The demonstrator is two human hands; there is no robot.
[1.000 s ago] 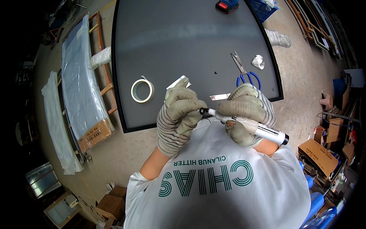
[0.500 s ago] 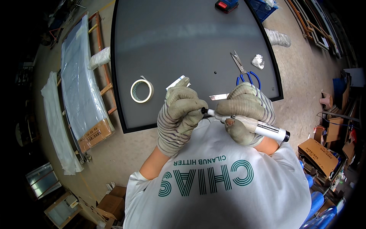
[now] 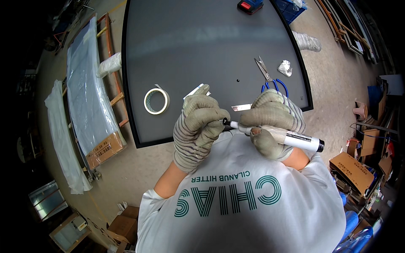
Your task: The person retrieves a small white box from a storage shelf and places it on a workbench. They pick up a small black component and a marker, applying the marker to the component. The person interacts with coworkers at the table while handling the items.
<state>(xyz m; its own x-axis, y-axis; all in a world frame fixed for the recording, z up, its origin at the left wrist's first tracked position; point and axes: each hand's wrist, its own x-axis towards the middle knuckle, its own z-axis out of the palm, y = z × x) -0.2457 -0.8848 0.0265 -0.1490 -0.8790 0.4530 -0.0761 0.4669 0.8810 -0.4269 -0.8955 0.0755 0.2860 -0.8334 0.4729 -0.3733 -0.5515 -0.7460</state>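
While a plastic-wrapped panel [image 3: 86,80] lies on a wooden rack [image 3: 111,46] at the far left, a dark panel [image 3: 190,55] with a black edge spreads across the middle like a tabletop. Near its left edge lies a roll of tape [image 3: 166,101], its loose end sticking up. Next comes the left hand [image 3: 197,130], in a striped knit glove, its thumb and finger pinched around a small black piece [image 3: 226,122] above the panel's near edge. A small white packet [image 3: 192,91] lies behind that hand, partly covered by it. A tiny black bead [image 3: 238,80] sits on the panel, with a flat pale strip [image 3: 240,107] nearer the person. The right hand [image 3: 276,116], gloved alike, is closed around a white marker [image 3: 303,141], whose narrow end points left at the black piece; whether they touch cannot be told. Beyond this hand are blue-handled scissors [image 3: 265,72], partly hidden by the glove, and, farther right, a crumpled silvery wad [image 3: 285,68].
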